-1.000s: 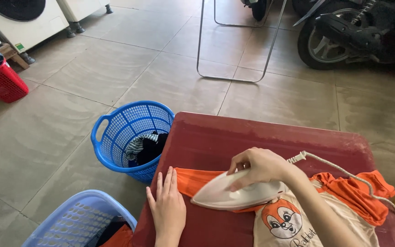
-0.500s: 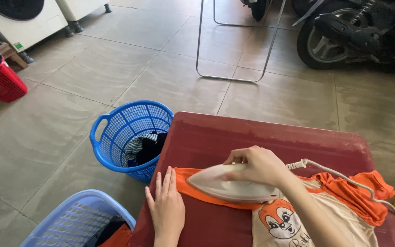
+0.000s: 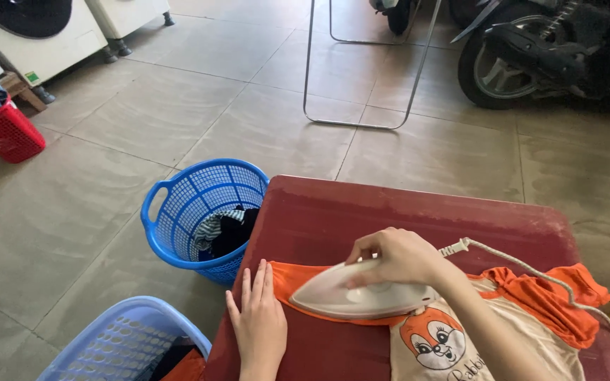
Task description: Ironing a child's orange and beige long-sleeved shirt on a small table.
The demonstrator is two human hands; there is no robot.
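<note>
- The red tabletop (image 3: 390, 212) fills the lower middle of my view, its far part bare; on its near part lies a cream shirt (image 3: 531, 346) with orange sleeves and hem and a cartoon fox print, running off to my right.
- The darker blue basket (image 3: 199, 212) stands on the floor tiles just off the tabletop's left edge with dark clothes inside; a paler blue basket (image 3: 118, 346) sits nearer me at the lower left.
- The white iron (image 3: 361, 300) rests flat on the shirt's orange edge (image 3: 298, 279), long axis running left to right across the tabletop, nose pointing left toward my left hand.
- My right hand (image 3: 397, 257) sits on top of the iron, forearm coming in from the lower right, fingers (image 3: 365, 247) curled down and clamped on the handle. The corded lead (image 3: 531, 268) trails from the iron's rear end off to the right over the orange sleeve.
- My left hand (image 3: 259, 321) lies palm down just left of the iron's nose, fingers (image 3: 259, 282) straight, close together, not gripping anything; the fingertips press the orange edge flat at the tabletop's left side. This hand is just beside the nose but not touching it.
</note>
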